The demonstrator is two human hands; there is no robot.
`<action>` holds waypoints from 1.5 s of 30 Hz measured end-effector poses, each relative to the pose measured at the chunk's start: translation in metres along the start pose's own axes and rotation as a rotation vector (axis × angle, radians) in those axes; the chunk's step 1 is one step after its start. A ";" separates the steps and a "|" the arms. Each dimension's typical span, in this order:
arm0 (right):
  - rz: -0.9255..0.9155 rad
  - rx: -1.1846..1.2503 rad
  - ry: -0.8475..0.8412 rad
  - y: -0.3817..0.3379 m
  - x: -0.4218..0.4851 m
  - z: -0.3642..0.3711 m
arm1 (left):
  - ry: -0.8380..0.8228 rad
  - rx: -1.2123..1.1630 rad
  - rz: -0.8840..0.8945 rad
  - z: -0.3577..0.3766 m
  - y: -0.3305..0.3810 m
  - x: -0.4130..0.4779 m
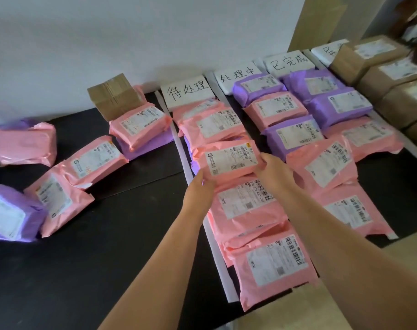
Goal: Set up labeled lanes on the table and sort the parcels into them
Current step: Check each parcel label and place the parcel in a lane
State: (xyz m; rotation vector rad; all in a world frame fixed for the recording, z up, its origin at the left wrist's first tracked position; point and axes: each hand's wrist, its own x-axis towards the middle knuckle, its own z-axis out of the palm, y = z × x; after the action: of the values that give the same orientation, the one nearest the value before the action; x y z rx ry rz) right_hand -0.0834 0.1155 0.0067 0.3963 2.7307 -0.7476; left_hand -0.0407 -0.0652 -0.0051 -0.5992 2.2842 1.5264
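Both hands hold one pink parcel [228, 160] with a white shipping label, over the first lane. My left hand [199, 189] grips its near left corner and my right hand [272, 172] grips its near right edge. Beneath it several pink parcels [245, 208] fill that lane below a handwritten paper label [187, 90]. White strips [182, 148] divide the lanes. The second lane label [236, 75] and third lane label [289, 61] head rows of pink and purple parcels [290, 134].
Unsorted pink and purple parcels [24, 146] and a small cardboard box [113, 95] lie on the black table's [88, 253] left half. Brown cardboard boxes [390, 75] stack at the far right. A white wall runs behind the table.
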 end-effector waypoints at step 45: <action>-0.460 0.118 -0.078 -0.293 -0.237 0.208 | 0.477 -0.241 -0.127 -0.359 -0.206 -0.115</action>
State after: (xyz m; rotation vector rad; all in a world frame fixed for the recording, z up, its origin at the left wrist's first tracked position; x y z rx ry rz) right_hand 0.0787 -0.2816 0.0475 -0.2464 2.7367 -1.0131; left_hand 0.1501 -0.4493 0.0219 -1.2693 2.3359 1.7561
